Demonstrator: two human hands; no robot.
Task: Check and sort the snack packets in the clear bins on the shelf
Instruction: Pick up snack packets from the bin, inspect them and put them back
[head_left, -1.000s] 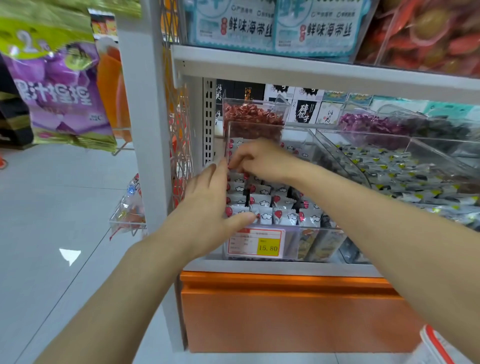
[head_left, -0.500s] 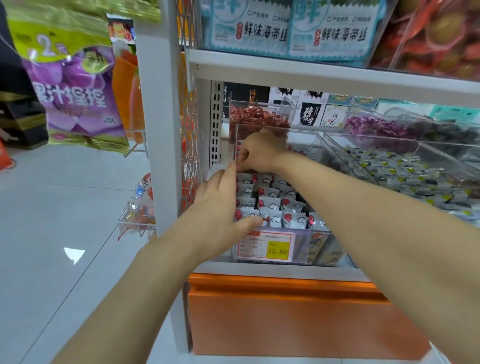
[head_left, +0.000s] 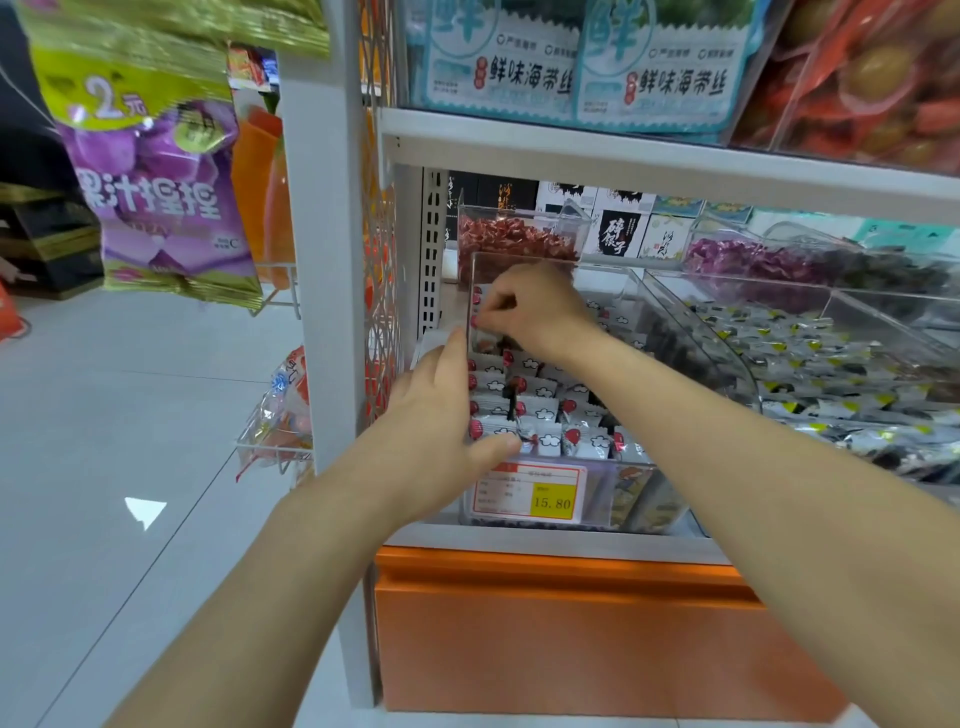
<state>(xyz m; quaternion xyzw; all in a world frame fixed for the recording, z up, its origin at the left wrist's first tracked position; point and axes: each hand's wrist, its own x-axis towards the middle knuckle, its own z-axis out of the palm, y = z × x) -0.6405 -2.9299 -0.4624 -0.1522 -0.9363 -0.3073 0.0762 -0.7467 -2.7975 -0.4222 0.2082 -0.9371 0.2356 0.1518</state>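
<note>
A clear bin (head_left: 605, 493) on the lower shelf holds rows of white snack packets (head_left: 545, 415) with red spots. It carries a red and yellow price tag (head_left: 530, 493) reading 15.80. My left hand (head_left: 441, 421) lies with straight fingers along the outside of the bin's left wall, its thumb resting over the front packets. My right hand (head_left: 535, 312) reaches into the back left of the bin, where its curled fingertips pinch a packet against the wall. The right forearm crosses over the bin and hides part of its right side.
A bin of silver, black and yellow packets (head_left: 810, 364) stands to the right. Bins of red sweets (head_left: 514, 239) and purple sweets (head_left: 753, 265) sit behind. The upper shelf (head_left: 623, 156) hangs low overhead. A white post (head_left: 322, 260), a wire basket (head_left: 275, 421) and hanging purple bags (head_left: 150, 197) are on the left.
My right hand has moved a little deeper toward the bin's back left corner, fingers closing on a packet. My left hand keeps its place at the bin's left front corner.
</note>
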